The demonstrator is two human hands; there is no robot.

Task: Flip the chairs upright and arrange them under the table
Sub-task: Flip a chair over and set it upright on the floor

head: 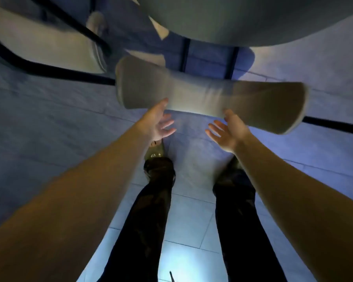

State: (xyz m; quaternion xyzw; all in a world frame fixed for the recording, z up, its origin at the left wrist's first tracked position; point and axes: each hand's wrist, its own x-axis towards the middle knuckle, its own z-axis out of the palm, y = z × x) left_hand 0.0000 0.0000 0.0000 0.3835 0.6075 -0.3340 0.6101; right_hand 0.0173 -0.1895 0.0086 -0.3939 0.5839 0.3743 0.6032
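Chairs aren't sorted yet: the pale grey curved padded chair backrest [210,98] is sitting upright, both hands, left hand [158,123] and right hand [229,132], reaching, fingers spread wide, holding nothing; tucking under the round grey surface [253,19] looks pending.

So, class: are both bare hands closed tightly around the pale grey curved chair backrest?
No: the left hand and right hand are open beside the chair backrest.
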